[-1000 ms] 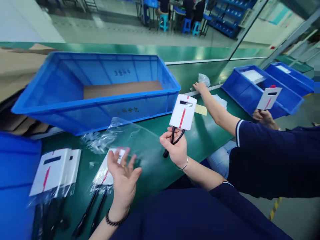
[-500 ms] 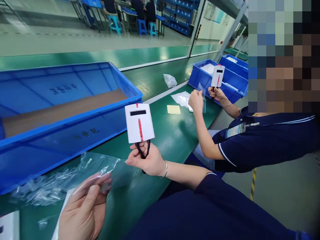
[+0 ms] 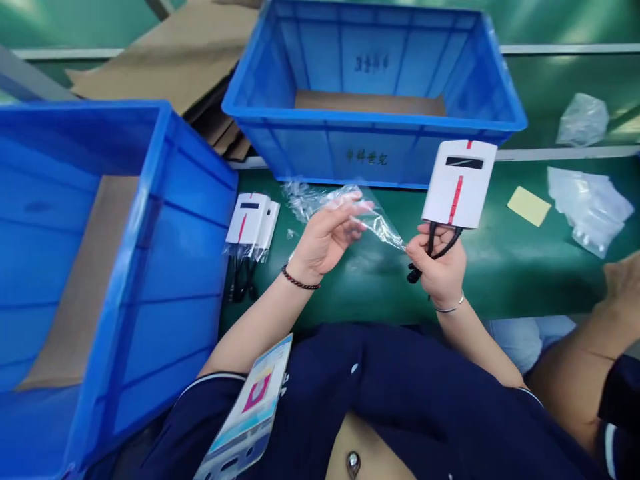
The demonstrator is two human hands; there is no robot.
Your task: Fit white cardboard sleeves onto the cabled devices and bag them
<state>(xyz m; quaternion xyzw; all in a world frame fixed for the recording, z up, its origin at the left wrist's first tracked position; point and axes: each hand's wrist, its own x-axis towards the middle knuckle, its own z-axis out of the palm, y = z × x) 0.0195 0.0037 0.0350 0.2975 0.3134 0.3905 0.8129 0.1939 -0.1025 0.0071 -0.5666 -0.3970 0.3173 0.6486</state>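
Note:
My right hand (image 3: 440, 263) is closed around the black cables (image 3: 434, 243) of a white device (image 3: 460, 183) with a dark display window and a red strip of buttons. The device stands upright above my fingers. A corner of a clear plastic bag (image 3: 383, 227) is pinched between my right thumb and fingers. The bag stretches across to my left hand (image 3: 333, 230), whose curled fingers show through the film and hold it. To the left, white devices (image 3: 246, 223) of the same kind lie on the green table (image 3: 380, 287), partly in clear plastic, cables toward me.
A blue bin (image 3: 370, 143) with a cardboard bottom stands behind my hands. Another blue bin (image 3: 165, 287) is at the left, with brown cardboard sheets (image 3: 170, 53) behind it. A yellow paper (image 3: 529, 205), plastic bags (image 3: 590, 207) and a co-worker's arm (image 3: 580, 347) are at the right.
My view has swung left and down, bringing the left bin and the lying devices into sight. Both hands still hold the bag and the device.

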